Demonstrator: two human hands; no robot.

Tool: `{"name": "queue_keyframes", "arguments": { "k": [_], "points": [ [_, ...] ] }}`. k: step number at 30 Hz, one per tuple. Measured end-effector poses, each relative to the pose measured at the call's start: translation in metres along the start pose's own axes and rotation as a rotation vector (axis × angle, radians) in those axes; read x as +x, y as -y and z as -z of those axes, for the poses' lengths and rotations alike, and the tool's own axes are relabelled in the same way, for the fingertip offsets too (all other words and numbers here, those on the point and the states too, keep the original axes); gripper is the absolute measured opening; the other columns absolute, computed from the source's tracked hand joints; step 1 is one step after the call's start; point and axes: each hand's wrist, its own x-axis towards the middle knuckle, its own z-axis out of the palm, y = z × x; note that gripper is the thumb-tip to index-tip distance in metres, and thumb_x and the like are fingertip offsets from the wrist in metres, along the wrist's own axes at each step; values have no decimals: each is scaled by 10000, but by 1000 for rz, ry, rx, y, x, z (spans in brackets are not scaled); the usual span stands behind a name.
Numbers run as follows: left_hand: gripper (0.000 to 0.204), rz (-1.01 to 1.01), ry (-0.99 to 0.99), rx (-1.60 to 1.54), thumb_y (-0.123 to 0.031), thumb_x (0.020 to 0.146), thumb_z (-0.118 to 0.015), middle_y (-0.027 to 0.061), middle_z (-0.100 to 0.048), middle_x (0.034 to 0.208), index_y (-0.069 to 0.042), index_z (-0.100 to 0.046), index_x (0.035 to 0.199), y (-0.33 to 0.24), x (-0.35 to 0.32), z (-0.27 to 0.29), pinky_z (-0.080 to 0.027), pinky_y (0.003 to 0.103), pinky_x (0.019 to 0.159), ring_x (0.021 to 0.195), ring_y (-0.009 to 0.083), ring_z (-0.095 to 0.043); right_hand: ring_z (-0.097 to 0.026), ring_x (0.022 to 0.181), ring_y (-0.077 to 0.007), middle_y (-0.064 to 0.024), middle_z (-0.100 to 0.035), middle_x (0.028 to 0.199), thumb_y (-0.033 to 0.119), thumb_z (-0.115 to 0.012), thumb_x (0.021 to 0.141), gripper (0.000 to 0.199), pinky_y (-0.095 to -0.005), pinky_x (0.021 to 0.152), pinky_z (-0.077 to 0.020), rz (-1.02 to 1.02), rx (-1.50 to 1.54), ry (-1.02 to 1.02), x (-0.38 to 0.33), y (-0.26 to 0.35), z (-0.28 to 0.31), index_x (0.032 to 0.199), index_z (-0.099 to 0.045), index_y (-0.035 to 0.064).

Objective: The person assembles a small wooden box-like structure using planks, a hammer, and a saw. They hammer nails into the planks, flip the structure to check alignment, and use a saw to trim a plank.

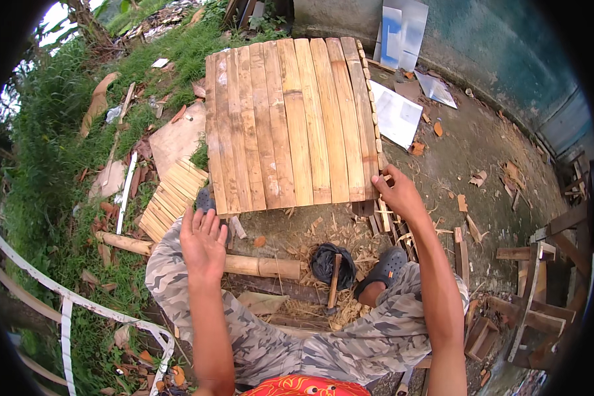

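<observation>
In front of me is a roughly square panel of bamboo slats [284,125] laid side by side, lighter toward the right. My right hand [399,191] grips its near right corner between thumb and bent fingers. Palm up, my left hand [203,243] is just below the panel's near left corner with its fingers stretched out. Whether its fingertips touch the edge I cannot tell. A smaller slatted bamboo piece [171,201] lies left of the panel, partly hidden behind it.
Between my feet are a black plastic bag [333,265], a hammer [335,280] and scattered shavings. A bamboo pole [261,266] crosses before my legs. Wooden frames [541,284] stand at right, a white metal rail [66,290] at left. White sheets [395,113] lie near the wall.
</observation>
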Motion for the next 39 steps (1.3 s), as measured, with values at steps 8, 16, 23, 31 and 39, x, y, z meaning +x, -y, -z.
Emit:
{"name": "queue_keyframes", "arguments": {
  "k": [8,16,23,31,39],
  "points": [
    [776,-289,183,505,-480,1001,-521,219,-321,1554,19,-262,1536,-44,19,-41,-194,456,1205,1491,306,-240,-683,895,-336,-261,-693,975,443,-601,965,487,-439,812,-512,-17,-27,6,1,6,1,1186,-578,10],
    [920,18,209,875,-643,936,-533,221,-379,1539,55,-337,1503,-24,129,-30,-282,433,1167,1440,301,-361,-681,1014,-383,-285,-679,1113,521,-567,972,611,-451,891,-510,13,51,-43,3,2,-11,1343,-513,38],
    [891,3,263,724,-685,926,-513,169,-585,1370,35,-465,1449,-4,163,-31,-384,342,1078,1250,235,-562,-505,1327,-415,-324,-454,1457,607,-532,955,861,-440,1095,-399,16,185,-17,29,-4,-26,1564,-259,62],
    [799,92,339,718,-668,900,-541,152,-621,1316,-52,-522,1408,-23,221,-74,-476,430,984,1177,264,-611,-624,1141,-335,-283,-514,1394,700,-525,923,995,-446,957,-524,-206,471,162,75,-2,-46,1552,-214,-4],
    [563,130,326,554,-537,948,-530,94,-678,1136,-96,-580,1294,-32,238,-111,-534,483,846,986,250,-662,-662,962,-296,-242,-594,1098,633,-566,936,863,-417,865,-572,-227,803,81,115,13,-56,1406,-374,-65]
  ]
}}
